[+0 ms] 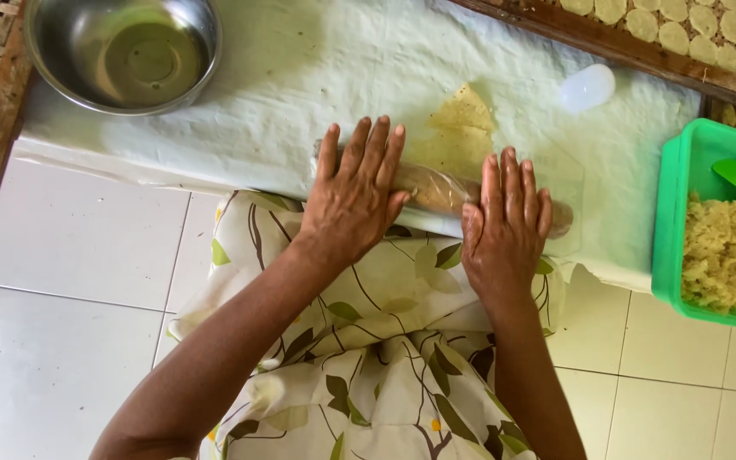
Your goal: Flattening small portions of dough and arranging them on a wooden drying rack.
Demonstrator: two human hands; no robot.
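Here, both hands flat, unclenched on rolling pin (436,189) atop white cloth (300,77), tiled floor (70,255).

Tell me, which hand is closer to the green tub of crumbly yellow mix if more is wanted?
Right. The right hand lies flat on the rolling pin at the end nearer the green tub, which sits past that side. The left hand presses the other end, nearer the metal bowl.

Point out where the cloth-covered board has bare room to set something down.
Free: the white cloth between the metal bowl and the flattened dough. Crowded: the near edge, where left hand and right hand press the rolling pin, and toward the green tub.
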